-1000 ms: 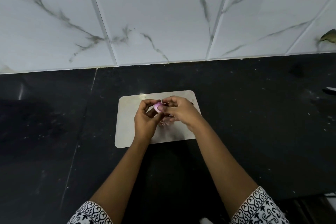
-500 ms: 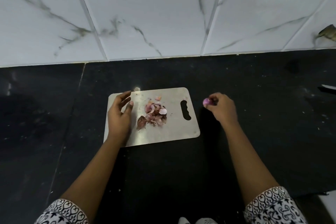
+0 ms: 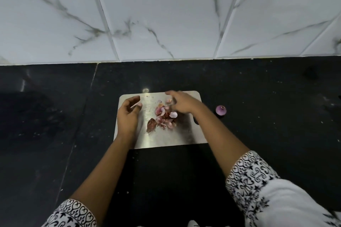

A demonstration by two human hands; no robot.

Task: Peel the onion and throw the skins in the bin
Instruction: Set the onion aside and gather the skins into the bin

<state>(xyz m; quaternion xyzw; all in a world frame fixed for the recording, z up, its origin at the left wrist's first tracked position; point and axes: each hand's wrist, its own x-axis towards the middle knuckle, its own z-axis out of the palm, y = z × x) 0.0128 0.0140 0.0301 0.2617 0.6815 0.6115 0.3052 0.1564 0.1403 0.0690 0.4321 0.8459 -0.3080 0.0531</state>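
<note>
- Two hands are in the head view, both over one steel cutting board (image 3: pixel 166 136) that lies flat on a black counter (image 3: pixel 258 88).
- One peeled onion (image 3: pixel 220 110), purple and round, sits on the counter just beside the board's right edge, apart from both hands.
- One heap of onion skins (image 3: pixel 164 119) lies near the middle of the board, with pink, red and brown pieces overlapping so that they cannot be counted. A few loose flakes lie at its far side.
- The left hand (image 3: pixel 128 114) rests on the left part of the board, beside the heap. Its fingers are loosely curled with the thumb apart, and it holds nothing.
- The right hand (image 3: pixel 181 103) is at the far right side of the heap, its fingers reaching across the skins. It is blurred, so I cannot tell whether it pinches any skin or only touches them.
- Two patterned black-and-white sleeves show at the bottom, a left sleeve (image 3: pixel 72 214) and a right sleeve (image 3: pixel 249 175).
- Several white marbled wall tiles (image 3: pixel 166 14) rise behind the counter.
</note>
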